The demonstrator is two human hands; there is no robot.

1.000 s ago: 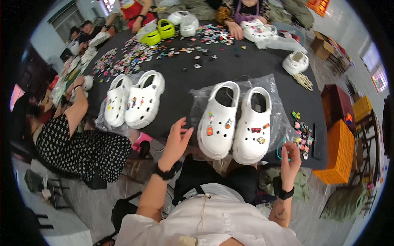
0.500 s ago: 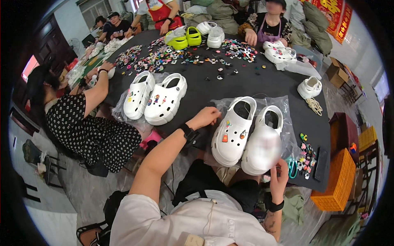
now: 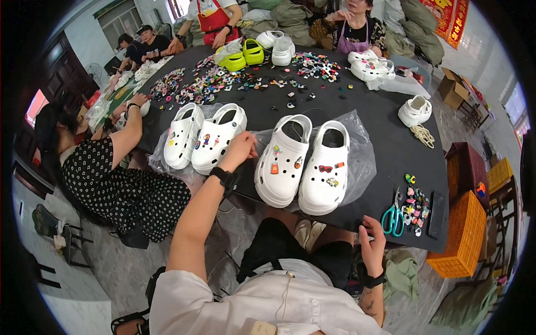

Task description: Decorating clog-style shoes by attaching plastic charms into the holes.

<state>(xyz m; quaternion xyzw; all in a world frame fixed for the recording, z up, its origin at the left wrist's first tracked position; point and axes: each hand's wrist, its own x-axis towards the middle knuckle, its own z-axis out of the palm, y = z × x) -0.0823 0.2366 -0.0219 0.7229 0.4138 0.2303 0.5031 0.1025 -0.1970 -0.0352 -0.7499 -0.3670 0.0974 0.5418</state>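
A pair of white clogs (image 3: 281,174) lies on a clear plastic bag (image 3: 362,159) at the table's near edge, toes toward me. Small colourful charms sit in their holes. My left hand (image 3: 240,152) is beside the left clog, fingers closed on the edge of the plastic bag. Its fingertips are partly hidden. Just left of that hand, a second pair of white clogs (image 3: 215,146) with charms rests on another plastic bag. At the table edge right of the near clogs, my right hand (image 3: 372,240) holds nothing, its fingers apart.
Teal-handled scissors (image 3: 393,219), a pile of charms (image 3: 415,209) and a black tray (image 3: 437,215) lie at the right. More charms (image 3: 209,84) cover the far table. A white clog (image 3: 415,111) with cord and green clogs (image 3: 253,51) stand farther off. Co-workers sit left and across.
The near clogs and their bag have slid left with my left hand, close to the other pair. My right hand has come away from the right clog. The scissors are uncovered.
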